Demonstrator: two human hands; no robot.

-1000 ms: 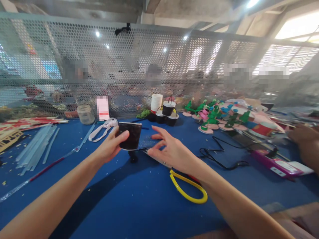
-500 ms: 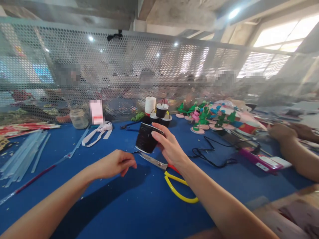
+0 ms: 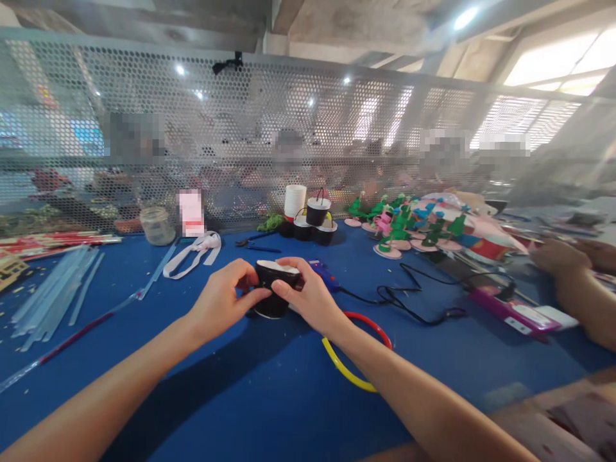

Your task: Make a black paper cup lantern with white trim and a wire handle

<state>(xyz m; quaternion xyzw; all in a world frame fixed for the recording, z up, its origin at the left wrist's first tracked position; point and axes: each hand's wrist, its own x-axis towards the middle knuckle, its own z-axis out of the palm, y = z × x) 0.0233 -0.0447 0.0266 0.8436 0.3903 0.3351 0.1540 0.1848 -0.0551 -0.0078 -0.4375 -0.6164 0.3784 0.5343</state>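
Note:
A small paper cup, wound in black on the outside and white inside, is held between both hands just above the blue table. My left hand is closed on its left side, thumb on the front near the rim. From the right, my right hand grips it, with the thumb on the front and fingers at the rim. Scissors with red and yellow handles lie under my right forearm, blades hidden. Behind my right hand is a blue tool with a black cord, partly covered.
Black buckets with handles stand beside stacked white cups at the back. Green tree figures stand to the right, near a purple power strip and another person's arm. Translucent sticks and white ribbon lie left.
The cup has moved down and turned more upright, its white inside now showing. My left hand has risen from beside the scissors' tip and taken hold of the cup's left side.

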